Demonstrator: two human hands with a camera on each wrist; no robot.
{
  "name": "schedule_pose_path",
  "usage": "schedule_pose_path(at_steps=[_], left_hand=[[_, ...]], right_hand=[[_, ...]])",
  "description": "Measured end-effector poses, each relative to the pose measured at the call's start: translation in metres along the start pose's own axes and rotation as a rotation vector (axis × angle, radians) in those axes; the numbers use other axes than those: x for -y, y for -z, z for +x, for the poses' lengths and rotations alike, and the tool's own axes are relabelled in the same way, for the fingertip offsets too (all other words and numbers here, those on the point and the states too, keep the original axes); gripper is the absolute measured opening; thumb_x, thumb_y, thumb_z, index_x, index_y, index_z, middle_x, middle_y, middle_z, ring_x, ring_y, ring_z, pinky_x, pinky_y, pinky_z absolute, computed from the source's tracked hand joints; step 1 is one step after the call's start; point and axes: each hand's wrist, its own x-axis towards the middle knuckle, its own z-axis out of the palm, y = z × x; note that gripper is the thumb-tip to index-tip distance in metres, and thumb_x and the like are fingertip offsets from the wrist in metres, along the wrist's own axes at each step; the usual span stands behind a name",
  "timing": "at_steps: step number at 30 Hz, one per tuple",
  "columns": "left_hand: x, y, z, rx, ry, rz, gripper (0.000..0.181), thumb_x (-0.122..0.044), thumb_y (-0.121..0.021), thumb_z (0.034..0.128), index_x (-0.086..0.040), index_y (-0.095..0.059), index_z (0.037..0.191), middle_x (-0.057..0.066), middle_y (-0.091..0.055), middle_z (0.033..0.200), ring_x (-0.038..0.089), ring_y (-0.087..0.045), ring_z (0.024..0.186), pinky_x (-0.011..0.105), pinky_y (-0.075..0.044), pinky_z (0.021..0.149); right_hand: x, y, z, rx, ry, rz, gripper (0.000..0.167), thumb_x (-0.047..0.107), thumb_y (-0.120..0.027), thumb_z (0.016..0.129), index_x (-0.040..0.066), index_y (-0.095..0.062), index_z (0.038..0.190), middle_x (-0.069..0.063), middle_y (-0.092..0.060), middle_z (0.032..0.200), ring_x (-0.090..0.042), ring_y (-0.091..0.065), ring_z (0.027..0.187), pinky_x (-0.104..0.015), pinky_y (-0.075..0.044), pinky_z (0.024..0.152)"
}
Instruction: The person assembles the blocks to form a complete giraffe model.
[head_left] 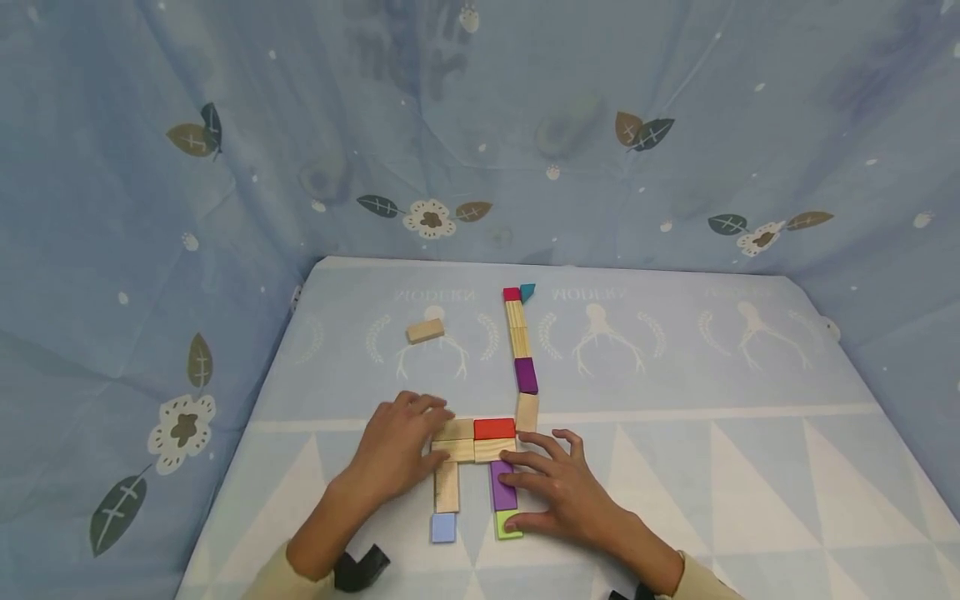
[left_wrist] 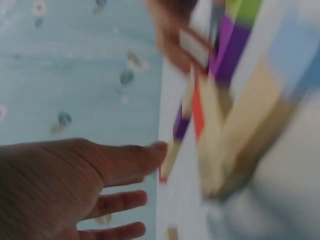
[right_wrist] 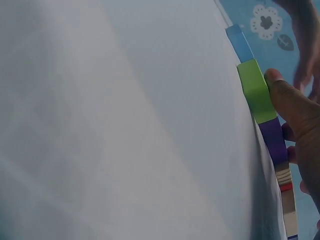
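Note:
Wooden blocks lie flat in a joined figure on the table. Its body has two plain blocks on the left, a red block (head_left: 494, 428) and a plain block (head_left: 491, 450) on the right. One leg is a plain block (head_left: 447, 487) ending in a light blue block (head_left: 443, 527); the other is a purple block (head_left: 503, 486) ending in a green block (head_left: 507, 524). My left hand (head_left: 397, 446) is at the body's left end, fingers extended and holding nothing. With spread fingers, my right hand (head_left: 562, 487) touches the right leg, its thumb on the green block.
Above the body runs a column of plain blocks (head_left: 519, 342) and a purple block (head_left: 527, 376), topped by a small red block (head_left: 512, 294) and a teal triangular block (head_left: 527, 292). A loose plain block (head_left: 425, 331) lies behind my left hand. Patterned cloth (head_left: 480, 125) hangs behind the table.

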Motion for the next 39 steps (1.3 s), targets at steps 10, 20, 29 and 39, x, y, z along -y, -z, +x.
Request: schedule_pose_path(at_steps=[10, 20, 29, 39], left_hand=[[0.073, -0.004, 0.095, -0.083, 0.105, -0.053, 0.057, -0.021, -0.074, 0.0877, -0.01, -0.054, 0.14, 0.016, -0.054, 0.137, 0.039, -0.054, 0.112, 0.054, -0.047, 0.081], [0.091, -0.023, 0.12, -0.052, 0.136, 0.035, 0.04, -0.02, -0.077, 0.0864, -0.009, -0.068, 0.124, 0.012, -0.068, 0.112, 0.034, -0.059, 0.097, 0.05, -0.047, 0.075], [0.09, -0.024, 0.1, -0.108, 0.184, -0.12, 0.025, -0.001, -0.075, 0.0818, -0.001, -0.071, 0.107, 0.015, -0.069, 0.097, 0.03, -0.065, 0.084, 0.044, -0.053, 0.069], [0.067, -0.004, 0.021, -0.045, 0.202, -0.244, 0.034, -0.002, -0.082, 0.0745, -0.001, -0.069, 0.106, 0.012, -0.07, 0.097, 0.026, -0.065, 0.084, 0.042, -0.053, 0.07]], right_hand=[[0.0, 0.0, 0.0, 0.004, 0.001, 0.002, 0.053, 0.065, -0.071, 0.078, 0.025, -0.073, 0.112, 0.004, -0.061, 0.132, -0.03, -0.046, 0.129, -0.06, -0.023, 0.095], [0.001, 0.0, 0.0, 0.009, 0.005, 0.004, 0.053, 0.064, -0.071, 0.078, 0.024, -0.073, 0.113, 0.003, -0.061, 0.132, -0.03, -0.046, 0.129, -0.06, -0.023, 0.095], [0.001, -0.001, 0.001, -0.004, 0.002, 0.022, 0.052, 0.062, -0.073, 0.078, 0.023, -0.073, 0.113, 0.003, -0.061, 0.132, -0.03, -0.048, 0.127, -0.06, -0.024, 0.094], [0.001, 0.002, 0.001, -0.006, 0.008, 0.018, 0.052, 0.061, -0.074, 0.077, 0.023, -0.073, 0.112, 0.002, -0.062, 0.131, -0.031, -0.048, 0.127, -0.061, -0.024, 0.094]])
